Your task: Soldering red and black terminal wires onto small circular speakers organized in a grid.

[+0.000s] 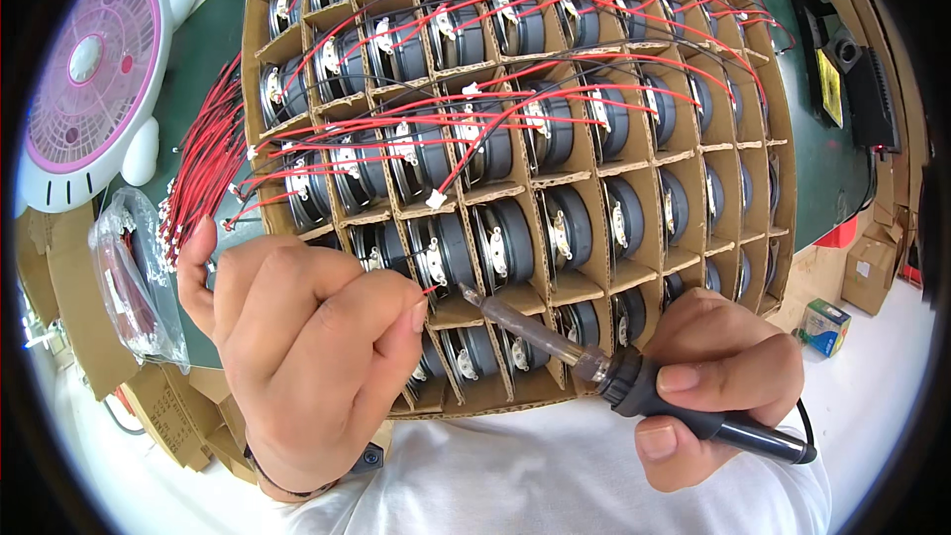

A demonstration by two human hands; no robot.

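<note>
My right hand grips the black handle of a soldering iron, its cord trailing from the rear end. The iron's tip points up and left, close to one round speaker in a cardboard divider tray. Beside that speaker's white terminal tab, my left hand is closed in a pinch, with a short red wire end showing at its fingertips. Whether the tip touches anything is hard to tell. Speakers fill the tray's cells; red and black leads with white connectors lie across the upper rows.
Left of the tray lies a bundle of red and black wires, near a clear plastic bag with more wires. A pink and white fan stands at far left. A black box-shaped device and a yellow pad are at right.
</note>
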